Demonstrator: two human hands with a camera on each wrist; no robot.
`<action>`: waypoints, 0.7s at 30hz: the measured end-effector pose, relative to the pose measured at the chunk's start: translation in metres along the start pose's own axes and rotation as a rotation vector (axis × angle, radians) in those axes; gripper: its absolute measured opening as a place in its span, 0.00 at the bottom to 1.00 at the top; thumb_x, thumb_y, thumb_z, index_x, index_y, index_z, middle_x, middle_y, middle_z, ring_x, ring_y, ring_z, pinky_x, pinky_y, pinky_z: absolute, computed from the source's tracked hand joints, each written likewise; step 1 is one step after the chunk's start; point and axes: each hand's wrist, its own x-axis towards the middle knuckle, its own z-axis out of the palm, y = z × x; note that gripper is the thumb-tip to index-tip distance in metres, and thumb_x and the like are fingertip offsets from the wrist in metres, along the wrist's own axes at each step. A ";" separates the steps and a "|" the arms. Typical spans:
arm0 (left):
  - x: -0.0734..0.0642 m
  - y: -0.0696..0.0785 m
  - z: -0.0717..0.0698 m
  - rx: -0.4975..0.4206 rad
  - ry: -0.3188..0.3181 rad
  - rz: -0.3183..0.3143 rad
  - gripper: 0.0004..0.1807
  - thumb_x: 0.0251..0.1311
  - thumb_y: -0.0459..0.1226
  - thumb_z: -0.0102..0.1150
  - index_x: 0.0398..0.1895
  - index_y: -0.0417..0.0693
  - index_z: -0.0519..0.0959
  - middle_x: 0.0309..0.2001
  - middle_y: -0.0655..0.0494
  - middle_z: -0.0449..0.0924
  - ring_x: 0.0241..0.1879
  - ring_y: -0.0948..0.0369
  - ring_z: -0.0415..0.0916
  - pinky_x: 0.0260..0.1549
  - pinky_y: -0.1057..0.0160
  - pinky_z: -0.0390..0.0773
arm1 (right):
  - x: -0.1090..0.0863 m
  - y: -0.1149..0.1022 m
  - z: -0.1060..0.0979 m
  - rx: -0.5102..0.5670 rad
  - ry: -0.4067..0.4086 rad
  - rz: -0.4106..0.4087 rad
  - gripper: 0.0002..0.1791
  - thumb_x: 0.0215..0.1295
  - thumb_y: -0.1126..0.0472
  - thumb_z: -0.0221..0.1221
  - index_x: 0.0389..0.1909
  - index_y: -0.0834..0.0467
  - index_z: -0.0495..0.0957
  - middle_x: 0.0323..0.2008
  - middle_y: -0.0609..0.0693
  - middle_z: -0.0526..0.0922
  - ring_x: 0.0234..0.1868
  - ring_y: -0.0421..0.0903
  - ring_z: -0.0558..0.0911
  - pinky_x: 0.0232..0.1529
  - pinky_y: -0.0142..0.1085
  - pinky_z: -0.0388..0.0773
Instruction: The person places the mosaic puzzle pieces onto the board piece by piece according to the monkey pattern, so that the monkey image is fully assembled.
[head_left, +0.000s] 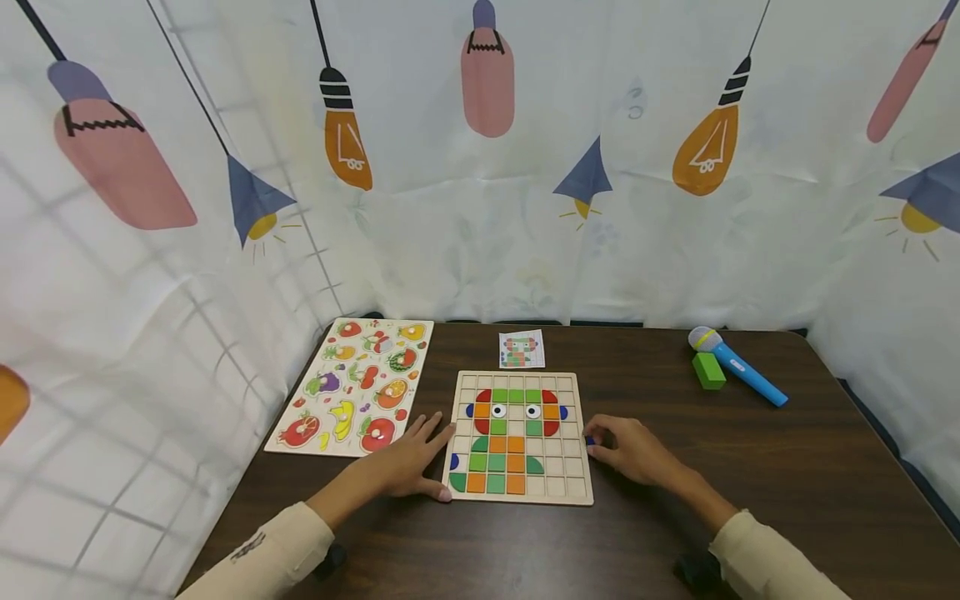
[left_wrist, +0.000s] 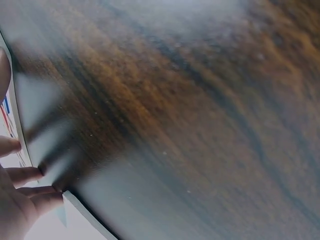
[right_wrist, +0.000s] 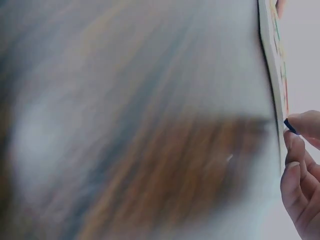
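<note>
In the head view a wooden grid board [head_left: 553, 488] lies on the table, with colored pieces forming a figure with two round eyes. My left hand [head_left: 411, 461] rests along the board's left edge, fingers spread, the thumb at its lower left corner. By the opposite edge, my right hand [head_left: 633, 448] pinches a small dark blue piece [right_wrist: 290, 127] between thumb and finger. Its exact shape is mostly covered by the fingertips. Similar blue half-round pieces sit in the grid, one of them [head_left: 454, 461] at the lower left.
A small picture card [head_left: 522, 349] lies behind the board. To the left is a fruit picture board [head_left: 351, 400], partly beneath or beside my left fingers. A green block [head_left: 708, 372] and a blue toy microphone [head_left: 752, 375] lie at the back right of the dark table [head_left: 787, 475].
</note>
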 end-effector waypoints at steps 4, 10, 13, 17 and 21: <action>0.001 0.003 -0.002 -0.032 -0.005 -0.014 0.60 0.47 0.65 0.69 0.80 0.52 0.54 0.80 0.39 0.47 0.78 0.36 0.44 0.69 0.37 0.62 | 0.005 -0.010 0.003 0.050 -0.003 -0.059 0.11 0.66 0.64 0.64 0.48 0.54 0.82 0.31 0.41 0.76 0.29 0.36 0.72 0.29 0.28 0.70; 0.000 0.007 -0.004 -0.050 -0.018 -0.042 0.60 0.46 0.64 0.71 0.80 0.53 0.54 0.80 0.40 0.47 0.78 0.37 0.43 0.69 0.37 0.61 | 0.021 -0.034 0.016 0.161 -0.049 -0.080 0.12 0.67 0.64 0.62 0.50 0.57 0.84 0.34 0.45 0.79 0.26 0.37 0.71 0.24 0.27 0.69; 0.001 0.006 -0.004 -0.056 -0.017 -0.042 0.60 0.46 0.64 0.71 0.80 0.54 0.54 0.80 0.40 0.47 0.78 0.37 0.43 0.69 0.37 0.61 | 0.032 -0.047 0.023 0.219 -0.079 -0.104 0.12 0.68 0.61 0.63 0.50 0.58 0.84 0.34 0.45 0.80 0.25 0.36 0.73 0.24 0.28 0.72; 0.001 0.005 -0.004 -0.060 -0.012 -0.037 0.60 0.46 0.64 0.71 0.80 0.53 0.55 0.80 0.40 0.47 0.78 0.37 0.43 0.69 0.37 0.61 | 0.049 -0.071 0.031 0.277 -0.120 -0.130 0.13 0.68 0.60 0.64 0.50 0.61 0.84 0.33 0.46 0.83 0.23 0.38 0.76 0.25 0.30 0.76; 0.001 0.004 -0.004 -0.053 -0.009 -0.039 0.60 0.46 0.65 0.70 0.80 0.55 0.55 0.80 0.41 0.47 0.78 0.37 0.43 0.69 0.38 0.62 | 0.066 -0.092 0.042 0.266 -0.131 -0.137 0.13 0.67 0.62 0.64 0.50 0.60 0.85 0.33 0.45 0.86 0.28 0.39 0.77 0.28 0.31 0.75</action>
